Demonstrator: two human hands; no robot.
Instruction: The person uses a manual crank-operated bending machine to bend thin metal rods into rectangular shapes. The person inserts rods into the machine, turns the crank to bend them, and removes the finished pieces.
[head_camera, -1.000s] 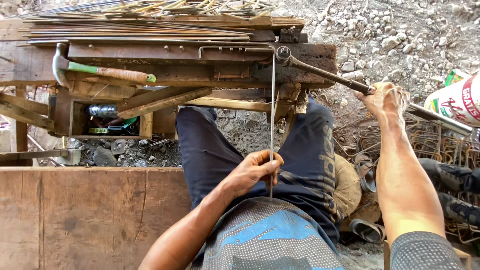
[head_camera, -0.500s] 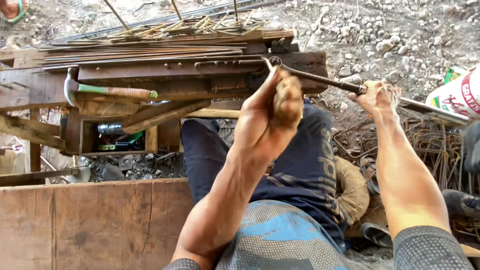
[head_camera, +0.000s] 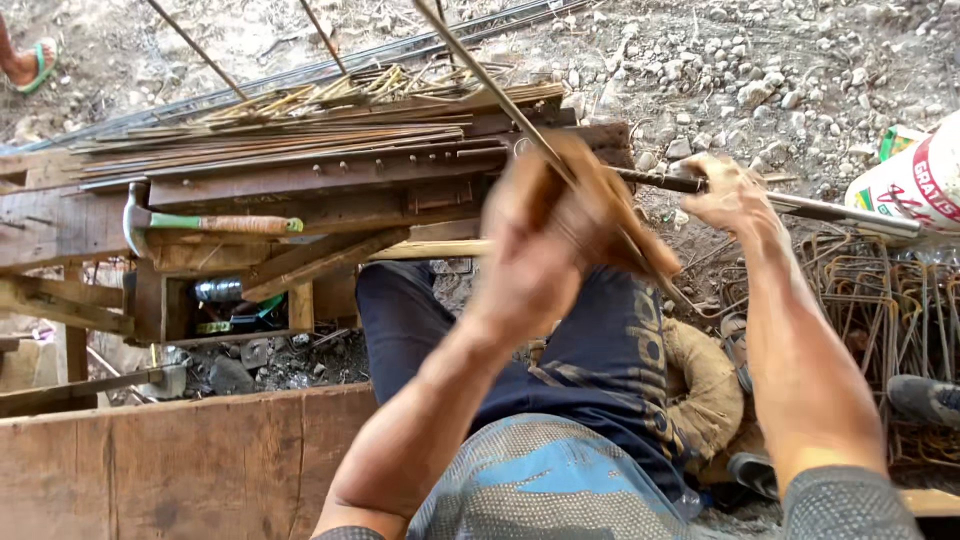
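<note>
Head view looks down on a seated person at a rough wooden bench. The left hand, blurred by motion, is clenched around a thin steel rod that slants away toward 11 o'clock over the bench. The right hand, at 3 o'clock from the left, grasps a long metal bending lever whose far end reaches the bench edge; whether rod and lever touch I cannot tell. A bundle of thin rods lies along the bench top. A claw hammer rests at 9 o'clock. Bent steel stirrups are piled at 4 o'clock.
</note>
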